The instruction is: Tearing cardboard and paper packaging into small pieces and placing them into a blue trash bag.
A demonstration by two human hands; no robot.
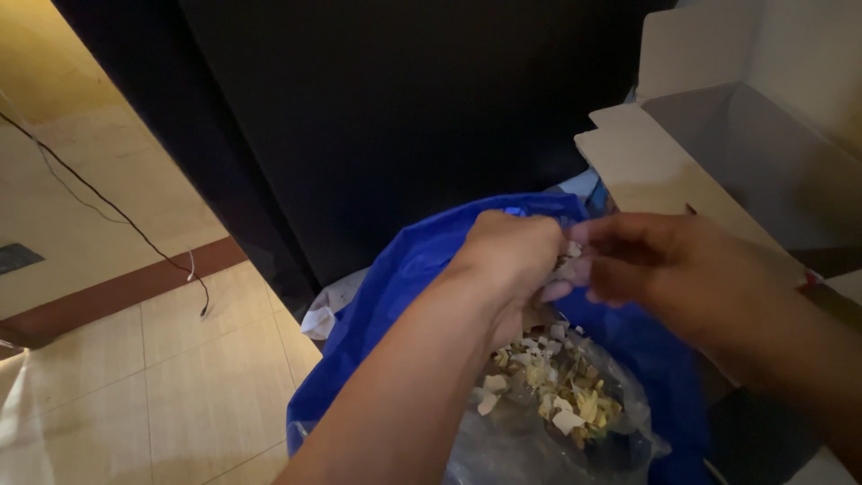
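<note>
Both your hands meet over the blue bag (395,296).
Left hand (512,260) and right hand (655,265) grips pinched on pale scraps (568,260); more scraps in the clear bag (539,440) below.

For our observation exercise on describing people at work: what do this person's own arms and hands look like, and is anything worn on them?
Both forearms are bare, with no sleeves in view. The left hand and right hand wear no gloves, and no rings, watch or bracelet can be seen. The dim light hides finer detail.
</note>
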